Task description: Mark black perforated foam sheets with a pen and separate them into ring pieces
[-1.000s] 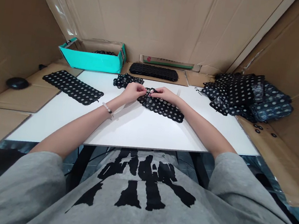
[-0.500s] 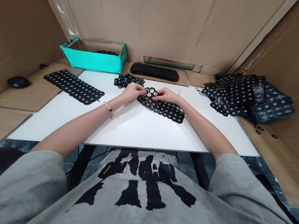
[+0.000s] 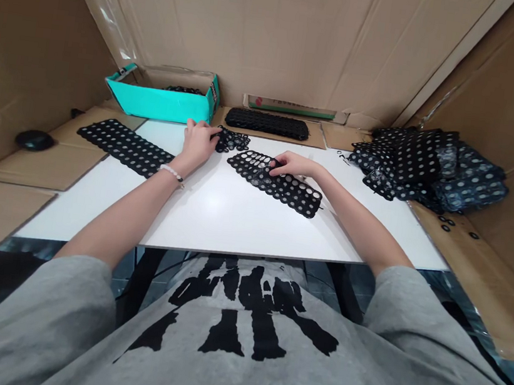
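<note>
My right hand [image 3: 295,164] grips the upper edge of a black sheet full of round holes [image 3: 286,190], thumb in front. The sheet lies slanted on the white table, with pale discs showing in its holes and an open row along the top. My left hand [image 3: 198,142], a beaded bracelet at its wrist, is at the left side of a small heap of black rings [image 3: 233,141]. Its thumb and forefinger come together there; whatever they hold is hidden. Left of that wrist lies a second black holed sheet [image 3: 124,145].
A turquoise box [image 3: 159,104] holding black pieces stands at the back left. Behind the heap is a stack of black strips [image 3: 266,124]. Dotted black sheets [image 3: 413,159] are piled at the right, near several loose rings [image 3: 445,228]. Cardboard walls [image 3: 277,37] surround the white table [image 3: 215,225].
My left hand has let go of the sheet and moved left to the ring heap. My right hand stays on the sheet, whose upper left part now lies flatter.
</note>
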`<state>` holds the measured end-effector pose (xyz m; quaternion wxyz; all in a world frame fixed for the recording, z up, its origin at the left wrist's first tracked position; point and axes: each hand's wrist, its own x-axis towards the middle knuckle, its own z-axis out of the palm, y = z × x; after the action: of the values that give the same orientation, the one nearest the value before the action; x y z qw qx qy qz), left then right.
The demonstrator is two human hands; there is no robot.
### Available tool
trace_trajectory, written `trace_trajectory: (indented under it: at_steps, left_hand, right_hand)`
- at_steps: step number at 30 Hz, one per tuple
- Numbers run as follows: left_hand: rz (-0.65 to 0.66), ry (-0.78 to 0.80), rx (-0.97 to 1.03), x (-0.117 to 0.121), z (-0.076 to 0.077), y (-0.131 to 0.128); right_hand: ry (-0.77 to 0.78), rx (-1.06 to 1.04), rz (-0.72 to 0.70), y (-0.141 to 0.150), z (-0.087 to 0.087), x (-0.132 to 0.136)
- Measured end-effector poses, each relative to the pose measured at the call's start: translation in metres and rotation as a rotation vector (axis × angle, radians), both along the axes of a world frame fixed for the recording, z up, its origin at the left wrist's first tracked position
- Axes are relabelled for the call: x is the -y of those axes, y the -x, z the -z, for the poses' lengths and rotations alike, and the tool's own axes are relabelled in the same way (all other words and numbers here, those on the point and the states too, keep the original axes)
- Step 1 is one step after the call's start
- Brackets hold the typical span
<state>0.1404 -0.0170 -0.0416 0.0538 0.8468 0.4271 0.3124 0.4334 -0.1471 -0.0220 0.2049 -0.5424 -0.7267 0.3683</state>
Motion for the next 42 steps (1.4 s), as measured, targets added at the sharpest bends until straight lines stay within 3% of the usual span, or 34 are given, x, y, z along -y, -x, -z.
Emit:
trace_trajectory:
  at_steps: [2, 4, 7, 9, 12, 19, 27, 34, 37, 42]
  left_hand:
    - [0.043, -0.054, 0.012, 0.009, -0.005, -0.009]
    - [0.202, -0.068, 0.015, 0.025, -0.014, -0.022]
    - [0.462, 0.020, -0.006, 0.058, -0.024, -0.043]
    - [0.506, 0.067, -0.002, 0.077, -0.025, -0.054]
    - [0.462, 0.158, 0.044, 0.091, -0.020, -0.062]
    - [0.345, 0.324, 0.178, 0.080, -0.012, -0.062]
    - [0.349, 0.282, 0.136, 0.085, -0.006, -0.064]
    - [0.346, 0.356, 0.182, 0.085, -0.006, -0.064]
    - [0.318, 0.466, 0.255, 0.080, -0.005, -0.063]
    - [0.332, 0.590, 0.392, 0.072, -0.002, -0.062]
  right_hand:
    - [0.028, -0.016, 0.024, 0.002, -0.002, 0.003]
    - [0.070, -0.079, 0.041, 0.006, -0.002, 0.006]
    - [0.067, -0.181, 0.080, 0.011, 0.000, 0.008]
    - [0.043, -0.230, 0.080, 0.014, 0.003, 0.008]
    - [0.026, -0.326, 0.041, 0.014, 0.009, 0.006]
    - [0.112, -0.490, 0.011, 0.010, 0.024, 0.001]
    - [0.174, -0.593, 0.043, 0.013, 0.028, 0.003]
    - [0.220, -0.699, 0.085, 0.022, 0.023, 0.006]
    - [0.230, -0.669, 0.038, 0.021, 0.017, 0.009]
    - [0.137, -0.431, 0.036, 0.015, 0.014, 0.013]
